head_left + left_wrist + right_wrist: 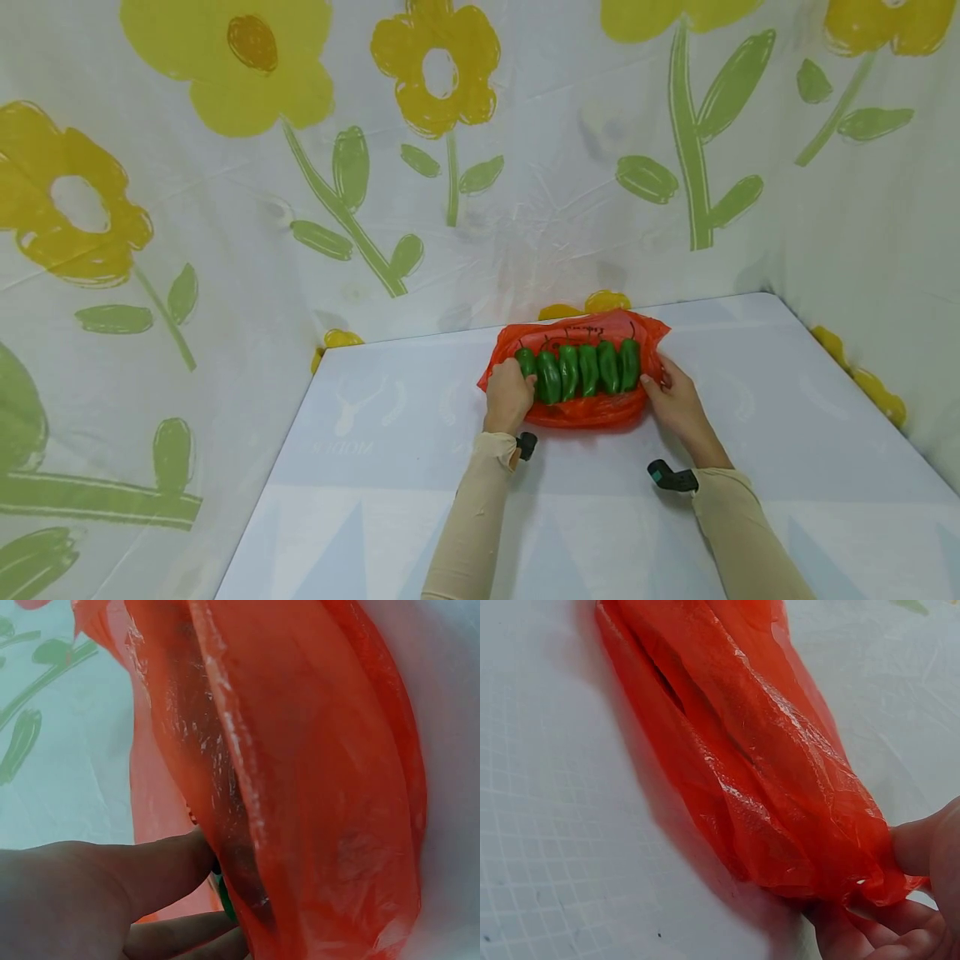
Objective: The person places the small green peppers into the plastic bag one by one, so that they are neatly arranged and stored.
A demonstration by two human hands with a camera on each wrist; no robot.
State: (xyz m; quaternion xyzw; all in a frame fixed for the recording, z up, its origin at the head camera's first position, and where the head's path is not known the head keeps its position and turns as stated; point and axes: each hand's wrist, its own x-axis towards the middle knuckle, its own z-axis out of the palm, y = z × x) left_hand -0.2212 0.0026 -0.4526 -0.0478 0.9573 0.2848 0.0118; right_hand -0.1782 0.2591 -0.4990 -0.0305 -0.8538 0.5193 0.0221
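Note:
Several green peppers (588, 372) stand side by side in a row on a red plastic bag (585, 414), which lies on the table with its edges raised around them. My left hand (510, 398) is at the bag's left end and grips the leftmost green pepper (525, 360). In the left wrist view a bit of green pepper (227, 898) shows between the thumb and fingers, the rest hidden by the bag. With thumb and fingers, my right hand (675, 396) pinches the right edge of the bag, as the crumpled plastic (870, 877) in the right wrist view shows.
Dark handwriting runs along the bag's far side. The white table (375, 467) has faint printed patterns. Behind it and at both sides hangs a flowered curtain (525, 200). A black camera mount (671, 476) is on each wrist.

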